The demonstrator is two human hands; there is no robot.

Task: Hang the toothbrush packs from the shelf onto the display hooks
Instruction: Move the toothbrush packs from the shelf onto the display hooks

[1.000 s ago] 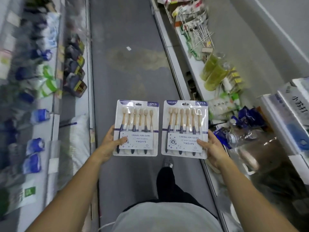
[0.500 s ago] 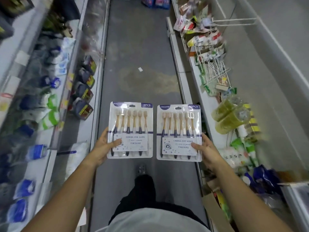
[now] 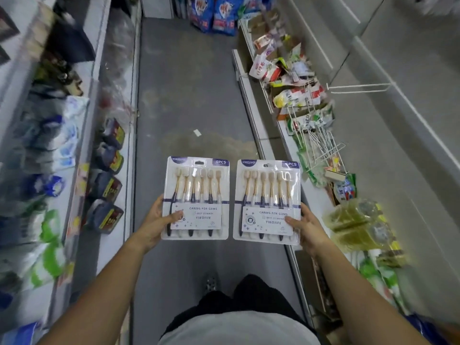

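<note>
I hold two clear blister packs of gold-and-navy toothbrushes side by side over the aisle floor. My left hand [image 3: 156,224] grips the left toothbrush pack [image 3: 196,197] at its lower left edge, thumb on the label. My right hand [image 3: 307,229] grips the right toothbrush pack [image 3: 267,202] at its lower right edge, thumb on the front. A long white wire display hook [image 3: 361,87] juts out bare from the grey panel on the upper right. A pile of loose white wire hooks [image 3: 321,148] lies on the right shelf.
The grey aisle floor [image 3: 189,95] runs ahead between two shelf rows. The left shelf [image 3: 109,150] carries dark boxes and blue and green packets. The right shelf [image 3: 251,93] holds snack bags and yellow-green bottles [image 3: 358,220]. Blue bags [image 3: 214,13] stand at the aisle's far end.
The view has tilted up and advanced along the aisle, bringing the bare wall hook and the far bags into sight. Both hands keep the same hold on the packs.
</note>
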